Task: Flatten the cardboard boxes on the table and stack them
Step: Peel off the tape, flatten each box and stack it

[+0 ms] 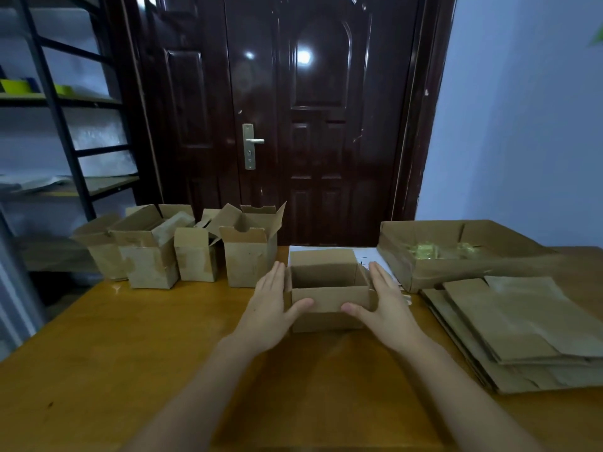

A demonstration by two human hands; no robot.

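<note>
Both the left hand (272, 300) and right hand (383, 298), fingers straight, flank the open box (328, 295) with thumbs on its near wall, likely poised to squash it flat for the flattened stack (522, 331) beyond the right hand.

A dark brown panelled door (313, 125) fills the middle of the far wall, glossy with two light reflections, its metal handle (253, 143) on the left leaf. A pale bluish wall (522, 125) stands to the right. At left rises a black metal shelving rack (62, 125). The wooden surface (114, 370) is orange-brown.
</note>
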